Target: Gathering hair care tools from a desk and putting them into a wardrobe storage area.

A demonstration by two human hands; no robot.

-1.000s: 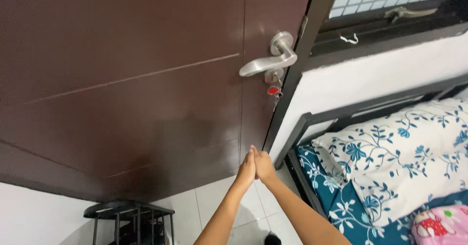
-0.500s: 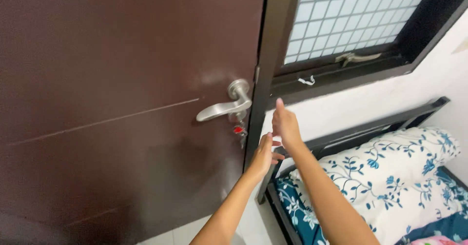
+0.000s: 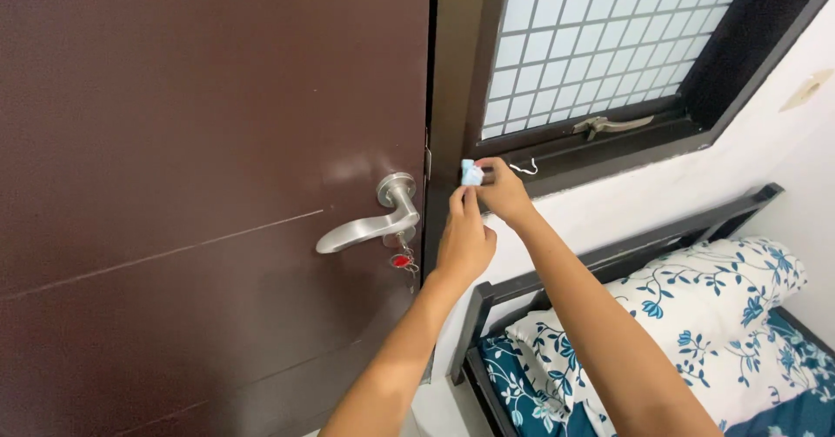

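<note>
The dark brown door fills the left half of the view. Its silver lever handle lies with its long axis near horizontal, slightly tilted, the free end pointing left and the pivot at the right, close to the door edge. Below the pivot a key with a red tag hangs from the lock.

Right of the handle, the left hand is raised in front of the dark door frame, fingertips pointing up and touching the lower side of a small pale blue object. The right hand meets it from the right, thumb and fingers pinching the same object. The object sits at the frame's edge, level with the window sill; it is too small to tell its long axis or heading.

Further right, a window with a white grid pane carries a metal latch lying along its lower frame. Below it is a white wall, then a black bed frame and a blue floral pillow. Both forearms cross in front of the bed.
</note>
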